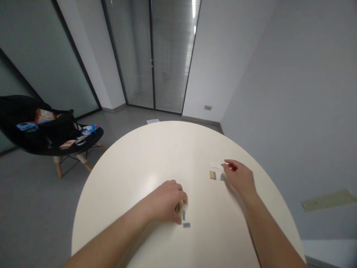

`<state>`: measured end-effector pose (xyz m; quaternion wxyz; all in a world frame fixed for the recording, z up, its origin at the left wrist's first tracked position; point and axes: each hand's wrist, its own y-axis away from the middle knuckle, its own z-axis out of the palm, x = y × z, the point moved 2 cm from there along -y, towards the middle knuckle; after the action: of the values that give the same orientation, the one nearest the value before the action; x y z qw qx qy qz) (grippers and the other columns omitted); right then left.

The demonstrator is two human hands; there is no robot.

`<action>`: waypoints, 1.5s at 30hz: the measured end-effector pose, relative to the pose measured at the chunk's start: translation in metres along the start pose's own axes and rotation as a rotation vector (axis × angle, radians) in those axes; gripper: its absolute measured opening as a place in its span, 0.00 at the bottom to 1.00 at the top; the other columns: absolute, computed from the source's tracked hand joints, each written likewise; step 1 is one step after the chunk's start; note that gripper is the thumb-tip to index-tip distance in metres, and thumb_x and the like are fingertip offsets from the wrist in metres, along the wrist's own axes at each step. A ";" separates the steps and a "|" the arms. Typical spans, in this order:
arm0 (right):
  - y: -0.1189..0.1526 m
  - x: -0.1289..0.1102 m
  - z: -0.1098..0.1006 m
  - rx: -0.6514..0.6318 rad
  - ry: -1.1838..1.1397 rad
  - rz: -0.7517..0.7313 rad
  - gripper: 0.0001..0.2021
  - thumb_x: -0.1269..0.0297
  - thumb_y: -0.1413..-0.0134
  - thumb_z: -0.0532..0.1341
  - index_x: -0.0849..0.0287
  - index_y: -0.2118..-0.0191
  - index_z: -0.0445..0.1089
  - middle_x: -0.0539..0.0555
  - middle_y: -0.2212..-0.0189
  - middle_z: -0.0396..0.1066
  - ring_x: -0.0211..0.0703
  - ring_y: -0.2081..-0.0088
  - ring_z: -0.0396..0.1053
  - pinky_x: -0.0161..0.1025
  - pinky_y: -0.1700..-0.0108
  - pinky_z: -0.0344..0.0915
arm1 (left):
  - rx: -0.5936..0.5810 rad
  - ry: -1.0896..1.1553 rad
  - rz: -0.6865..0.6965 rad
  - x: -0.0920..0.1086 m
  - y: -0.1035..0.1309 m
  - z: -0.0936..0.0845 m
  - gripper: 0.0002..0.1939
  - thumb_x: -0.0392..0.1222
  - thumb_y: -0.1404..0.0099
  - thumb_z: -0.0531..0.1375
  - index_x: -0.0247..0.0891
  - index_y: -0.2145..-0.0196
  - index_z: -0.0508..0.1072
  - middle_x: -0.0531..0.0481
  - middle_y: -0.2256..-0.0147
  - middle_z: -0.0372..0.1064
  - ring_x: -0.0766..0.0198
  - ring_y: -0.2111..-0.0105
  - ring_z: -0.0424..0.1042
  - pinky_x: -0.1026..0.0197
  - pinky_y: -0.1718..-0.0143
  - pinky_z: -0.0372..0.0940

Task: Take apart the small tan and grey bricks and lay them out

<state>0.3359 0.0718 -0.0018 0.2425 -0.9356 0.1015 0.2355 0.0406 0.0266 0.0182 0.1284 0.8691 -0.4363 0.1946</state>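
My left hand [169, 199] is curled on the near part of the white round table [164, 149], its thumb and fingers around a small yellowish block-like piece [180, 209] that is mostly hidden. Two small grey flat pieces [186, 225] lie close by its thumb. Farther off to the right, my right hand [240, 178] is closed, pinching a tiny dark piece [222, 164] between thumb and fingertips, too small to name. Below those fingertips, a small yellow patterned piece [212, 175] lies beside a grey-and-white flat piece [222, 177]. A thin white piece [215, 167] is just beyond them.
A black chair [92, 139] at the left bears a black bag [60, 128] and several packets. Glass doors [170, 56] stand behind the table. On the right is a grey wall [292, 111] with a strip of tape [326, 201].
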 end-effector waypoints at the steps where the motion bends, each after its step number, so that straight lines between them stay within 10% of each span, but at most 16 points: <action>1: 0.001 -0.003 0.001 -0.003 -0.021 -0.015 0.18 0.56 0.51 0.55 0.61 0.59 0.75 0.56 0.68 0.74 0.43 0.69 0.68 0.41 0.62 0.63 | -0.004 -0.002 -0.004 0.001 0.000 -0.001 0.20 0.48 0.54 0.71 0.43 0.62 0.75 0.48 0.63 0.72 0.55 0.60 0.68 0.57 0.59 0.59; 9: 0.019 -0.041 0.013 -0.157 -0.185 -0.162 0.14 0.58 0.50 0.57 0.59 0.62 0.75 0.54 0.71 0.74 0.42 0.70 0.68 0.40 0.62 0.64 | 0.029 0.022 -0.002 0.007 0.000 -0.004 0.16 0.39 0.52 0.67 0.41 0.63 0.74 0.49 0.66 0.72 0.56 0.62 0.69 0.58 0.59 0.59; 22: 0.061 -0.087 0.026 -0.994 -0.819 -0.070 0.14 0.55 0.52 0.66 0.63 0.67 0.74 0.51 0.77 0.69 0.34 0.76 0.62 0.33 0.72 0.59 | 0.406 0.192 -0.032 0.007 -0.003 -0.011 0.14 0.36 0.49 0.64 0.39 0.68 0.62 0.51 0.65 0.67 0.60 0.62 0.63 0.60 0.60 0.57; 39: 0.072 -0.096 0.025 -1.080 -0.847 -0.021 0.13 0.54 0.50 0.64 0.61 0.68 0.70 0.49 0.78 0.68 0.34 0.77 0.64 0.32 0.73 0.59 | 0.504 0.492 -0.127 -0.005 -0.008 -0.006 0.05 0.40 0.38 0.60 0.42 0.66 0.76 0.53 0.69 0.74 0.65 0.67 0.68 0.64 0.64 0.61; 45: 0.065 -0.091 0.024 -0.901 -0.833 0.039 0.15 0.53 0.53 0.66 0.61 0.66 0.72 0.50 0.78 0.69 0.35 0.77 0.65 0.34 0.74 0.61 | 0.528 0.634 -0.263 -0.012 -0.009 -0.006 0.06 0.42 0.41 0.61 0.38 0.70 0.77 0.53 0.73 0.74 0.67 0.73 0.67 0.66 0.70 0.61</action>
<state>0.2278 0.0351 -0.0023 -0.1621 -0.7734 -0.0941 0.6056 0.0405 0.0429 0.0174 0.0531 0.8176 -0.1960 0.5388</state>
